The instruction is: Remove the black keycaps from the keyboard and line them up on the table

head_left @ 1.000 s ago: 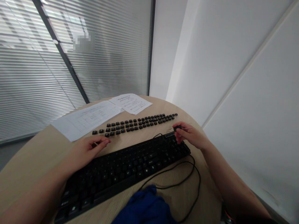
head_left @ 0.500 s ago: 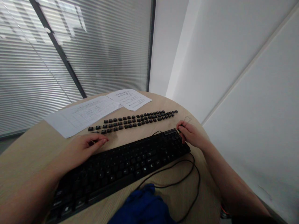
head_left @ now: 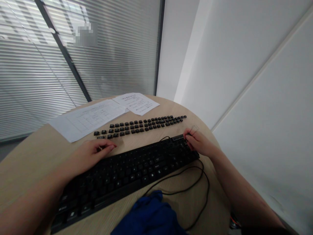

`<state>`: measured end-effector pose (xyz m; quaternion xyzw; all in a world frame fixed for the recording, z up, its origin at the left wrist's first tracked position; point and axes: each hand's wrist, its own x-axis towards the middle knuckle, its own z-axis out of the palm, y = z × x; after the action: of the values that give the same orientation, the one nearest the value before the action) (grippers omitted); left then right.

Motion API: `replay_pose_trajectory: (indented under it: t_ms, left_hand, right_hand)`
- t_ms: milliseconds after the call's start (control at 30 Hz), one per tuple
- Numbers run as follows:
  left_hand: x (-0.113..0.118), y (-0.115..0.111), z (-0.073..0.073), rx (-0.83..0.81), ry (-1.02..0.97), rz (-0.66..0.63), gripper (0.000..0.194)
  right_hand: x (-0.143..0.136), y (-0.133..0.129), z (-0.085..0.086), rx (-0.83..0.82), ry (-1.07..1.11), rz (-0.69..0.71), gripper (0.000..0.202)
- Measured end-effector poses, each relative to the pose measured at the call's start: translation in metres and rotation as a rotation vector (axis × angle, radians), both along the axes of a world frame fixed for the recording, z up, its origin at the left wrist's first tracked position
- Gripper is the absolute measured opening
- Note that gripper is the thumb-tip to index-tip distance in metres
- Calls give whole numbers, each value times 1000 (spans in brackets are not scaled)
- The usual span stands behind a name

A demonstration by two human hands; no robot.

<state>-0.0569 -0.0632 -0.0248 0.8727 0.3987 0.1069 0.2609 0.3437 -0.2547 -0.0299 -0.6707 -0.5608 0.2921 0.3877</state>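
A black keyboard (head_left: 137, 169) lies slantwise on the round wooden table. My right hand (head_left: 198, 142) is closed at its far right end, on a wire keycap puller (head_left: 195, 128) whose thin wire loops stick up past the fingers. The puller's other end is hidden by my fingers. Resting across the keyboard's far left edge, my left hand (head_left: 94, 150) has thumb and fingertips pressed together; whatever they hold, if anything, cannot be made out. Beyond the keyboard, loose black keycaps (head_left: 141, 125) stand in several slanting rows, the nearest ones just past my left fingers.
Printed paper sheets (head_left: 97, 117) lie at the table's far left. A black cable (head_left: 206, 192) loops along the near right side, beside a bunched blue cloth (head_left: 151, 217). A white wall (head_left: 256, 81) rises close to the table's right edge.
My right hand with the keycap puller has shifted slightly left and down over the keyboard's right end. My left hand stays pinched in nearly the same place. The view has shifted slightly.
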Motion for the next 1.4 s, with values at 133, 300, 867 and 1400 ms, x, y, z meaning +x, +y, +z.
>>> replay_pose_trajectory:
  t_ms: [133, 300, 867, 1400]
  left_hand:
    - [-1, 0, 0, 0, 3, 6, 50]
    - [-1, 0, 0, -1, 9, -8, 51]
    - [1, -1, 1, -27, 37, 0, 51]
    - [2, -4, 3, -37, 68, 4, 52]
  right_hand:
    - [3, -1, -1, -17, -2, 29, 7]
    - [4, 2, -5, -49, 19, -35, 8]
    - [-2, 2, 3, -48, -173, 27, 9]
    - [7, 6, -8, -25, 99, -15, 5]
